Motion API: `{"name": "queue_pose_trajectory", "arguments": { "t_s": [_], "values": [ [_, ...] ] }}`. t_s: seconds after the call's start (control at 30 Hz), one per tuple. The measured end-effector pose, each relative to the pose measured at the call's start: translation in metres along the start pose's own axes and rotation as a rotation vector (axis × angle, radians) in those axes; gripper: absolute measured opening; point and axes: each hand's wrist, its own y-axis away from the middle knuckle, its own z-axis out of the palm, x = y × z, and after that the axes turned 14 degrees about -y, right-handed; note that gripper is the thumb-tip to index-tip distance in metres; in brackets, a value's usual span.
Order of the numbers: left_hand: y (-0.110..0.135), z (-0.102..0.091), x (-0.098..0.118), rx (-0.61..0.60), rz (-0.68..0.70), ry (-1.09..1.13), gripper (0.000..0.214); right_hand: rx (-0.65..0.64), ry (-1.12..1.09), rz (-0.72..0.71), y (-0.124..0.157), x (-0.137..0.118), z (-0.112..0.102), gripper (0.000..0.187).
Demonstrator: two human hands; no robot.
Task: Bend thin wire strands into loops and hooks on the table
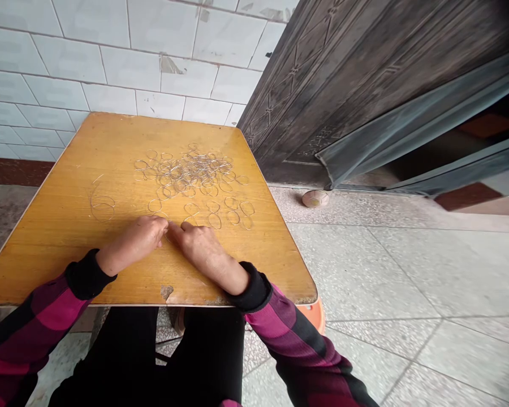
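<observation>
My left hand (pixel 136 240) and my right hand (pixel 201 246) meet near the front of the wooden table (pixel 127 135). Fingers on both hands are closed, pinching a thin wire loop (pixel 166 215) that shows just above and between them. Most of that loop is hidden by the fingers. Beyond my hands lies a tangled pile of thin wire loops (pixel 195 169), many twisted into figure-eight shapes. Several separate figure-eight wires (pixel 233 211) rest right of my right hand. A loose coiled wire (pixel 102 209) lies to the left.
A white tiled wall (pixel 161 34) stands behind the table. To the right are a dark carved wooden door (pixel 288 113), a grey-green curtain (pixel 373 141) and a round stone (pixel 315 198) on the floor. An orange stool (pixel 316 315) shows under the table's right corner.
</observation>
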Motion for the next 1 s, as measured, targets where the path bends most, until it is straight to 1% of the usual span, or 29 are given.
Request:
{"name": "queue_pose_trajectory", "arguments": {
  "t_s": [0.1,0.2,0.3,0.33,0.4,0.47,0.53,0.57,0.63,0.67,0.73,0.77,0.8,0.83,0.87,0.93,0.97,1.0],
  "values": [
    [0.0,-0.002,0.002,0.017,-0.027,0.067,0.022,0.043,-0.06,-0.016,0.0,0.003,0.001,0.04],
    [0.0,-0.006,0.003,0.016,-0.144,0.237,0.02,0.191,-0.229,-0.062,-0.001,0.011,0.005,0.038],
    [-0.001,-0.007,0.004,-0.009,-0.256,0.375,0.016,0.338,-0.486,-0.173,-0.004,0.02,0.009,0.033],
    [-0.001,-0.007,0.005,-0.017,-0.265,0.383,0.016,0.363,-0.55,-0.211,-0.005,0.023,0.009,0.032],
    [0.0,-0.008,0.006,-0.035,-0.229,0.325,0.017,0.387,-0.608,-0.255,-0.008,0.029,0.009,0.032],
    [0.002,-0.008,0.009,-0.037,-0.139,0.177,0.015,0.378,-0.602,-0.263,-0.009,0.035,0.008,0.031],
    [0.007,-0.01,0.012,0.003,-0.015,0.02,0.01,0.358,-0.598,-0.253,-0.01,0.042,0.005,0.03],
    [0.01,-0.012,0.014,0.043,0.051,-0.028,0.009,0.344,-0.6,-0.243,-0.01,0.045,0.003,0.029],
    [0.016,-0.017,0.016,0.149,0.163,-0.035,0.011,0.305,-0.603,-0.226,-0.009,0.05,-0.001,0.027],
    [0.018,-0.02,0.016,0.214,0.179,-0.017,0.013,0.28,-0.604,-0.225,-0.008,0.052,-0.003,0.027],
    [0.02,-0.026,0.015,0.347,0.139,-0.002,0.013,0.215,-0.612,-0.254,-0.006,0.053,-0.006,0.026],
    [0.019,-0.027,0.014,0.396,0.106,-0.004,0.013,0.18,-0.623,-0.283,-0.005,0.053,-0.008,0.025],
    [0.017,-0.028,0.012,0.408,0.085,-0.005,0.014,0.148,-0.639,-0.317,-0.004,0.052,-0.009,0.025],
    [0.015,-0.028,0.01,0.385,0.073,0.006,0.017,0.121,-0.659,-0.352,-0.004,0.051,-0.009,0.024],
    [0.012,-0.026,0.008,0.32,0.074,0.034,0.018,0.102,-0.682,-0.381,-0.003,0.05,-0.01,0.024],
    [0.008,-0.021,0.004,0.105,0.059,0.125,0.017,0.104,-0.735,-0.388,-0.001,0.048,-0.011,0.021],
    [0.006,-0.018,0.003,0.005,0.041,0.172,0.018,0.119,-0.772,-0.362,-0.001,0.047,-0.011,0.02],
    [0.005,-0.016,0.001,-0.066,0.019,0.213,0.019,0.138,-0.823,-0.323,-0.001,0.047,-0.011,0.019]
  ]
}}
